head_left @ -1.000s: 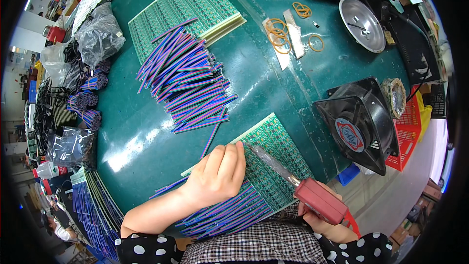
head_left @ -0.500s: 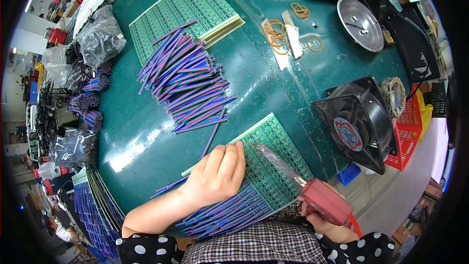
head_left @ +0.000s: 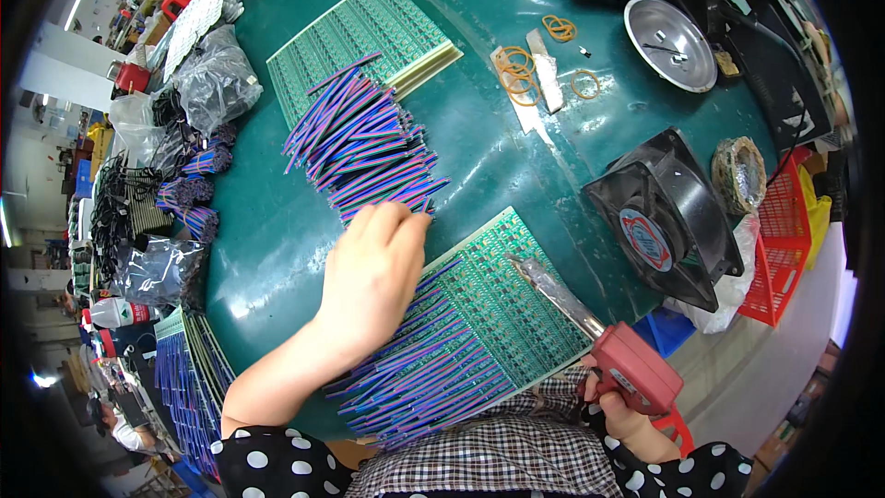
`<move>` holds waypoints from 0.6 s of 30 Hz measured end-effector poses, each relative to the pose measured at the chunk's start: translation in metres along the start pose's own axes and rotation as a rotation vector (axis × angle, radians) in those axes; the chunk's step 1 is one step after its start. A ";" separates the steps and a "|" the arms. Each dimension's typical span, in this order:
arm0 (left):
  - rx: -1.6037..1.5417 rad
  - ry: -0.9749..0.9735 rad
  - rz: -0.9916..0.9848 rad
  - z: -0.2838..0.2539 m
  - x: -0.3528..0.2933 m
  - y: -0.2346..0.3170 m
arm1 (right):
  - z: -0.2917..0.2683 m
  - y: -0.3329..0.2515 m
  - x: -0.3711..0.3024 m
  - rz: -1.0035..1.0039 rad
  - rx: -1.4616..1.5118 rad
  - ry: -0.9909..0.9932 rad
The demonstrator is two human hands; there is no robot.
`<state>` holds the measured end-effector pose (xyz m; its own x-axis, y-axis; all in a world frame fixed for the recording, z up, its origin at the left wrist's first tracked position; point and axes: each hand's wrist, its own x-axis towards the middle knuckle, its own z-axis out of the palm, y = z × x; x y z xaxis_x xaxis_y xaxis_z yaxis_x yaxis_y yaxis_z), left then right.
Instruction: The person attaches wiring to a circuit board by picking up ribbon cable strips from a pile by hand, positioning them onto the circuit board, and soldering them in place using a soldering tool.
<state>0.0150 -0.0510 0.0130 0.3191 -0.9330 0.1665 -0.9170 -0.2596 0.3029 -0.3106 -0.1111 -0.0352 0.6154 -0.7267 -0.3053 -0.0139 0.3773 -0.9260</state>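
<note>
My left hand (head_left: 373, 272) reaches to the near edge of a pile of short multicoloured ribbon wires (head_left: 369, 148). Its fingers are bent together at the wires; their tips are hidden, so I cannot see what is between them. My right hand (head_left: 619, 410) is wrapped round the red handle of a soldering gun (head_left: 636, 369). The gun's tip points up and left, over a green circuit board panel (head_left: 507, 304) at the table's near edge. Rows of ribbon wires (head_left: 424, 373) lie across the panel's left part, their loose ends toward me.
A stack of green panels (head_left: 359, 37) lies behind the pile. To the right stand a black fan (head_left: 664, 221), a tape roll (head_left: 739, 175) and a metal dish (head_left: 671, 44). Rubber bands (head_left: 518, 74) lie at the back. Bagged parts (head_left: 217, 78) and wired panels (head_left: 189, 378) line the left.
My left hand has moved from the panel's upper left edge up to the wire pile. The soldering gun has shifted slightly right and down, still in my right hand. The whole view has shifted slightly.
</note>
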 end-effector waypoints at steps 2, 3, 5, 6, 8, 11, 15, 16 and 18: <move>0.036 0.002 0.009 0.007 0.003 -0.008 | 0.001 -0.001 0.002 0.033 -0.014 -0.002; 0.036 0.001 0.014 0.010 0.002 -0.011 | 0.000 0.000 -0.001 0.032 -0.012 0.002; 0.119 0.009 0.040 0.014 0.002 -0.014 | -0.007 0.009 -0.006 -0.024 -0.215 0.000; 0.120 0.008 0.041 0.014 0.003 -0.013 | -0.012 0.013 -0.007 -0.024 -0.213 0.001; 0.030 0.065 0.008 0.011 0.006 -0.013 | -0.019 0.018 -0.010 -0.148 -0.510 -0.042; -0.283 0.056 -0.135 0.005 0.008 -0.016 | -0.014 0.015 -0.010 -0.092 -0.481 0.015; -0.468 -0.007 -0.289 0.001 0.000 -0.015 | -0.009 0.013 -0.004 -0.020 -0.420 0.025; -0.386 0.018 -0.251 0.002 -0.002 -0.017 | -0.007 0.012 -0.004 -0.033 -0.363 0.039; -0.259 0.082 -0.150 -0.001 -0.001 -0.019 | -0.006 0.012 -0.003 -0.047 -0.305 0.052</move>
<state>0.0324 -0.0446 0.0076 0.4746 -0.8628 0.1741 -0.7700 -0.3112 0.5570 -0.3172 -0.1073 -0.0470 0.5801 -0.7706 -0.2639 -0.2271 0.1581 -0.9610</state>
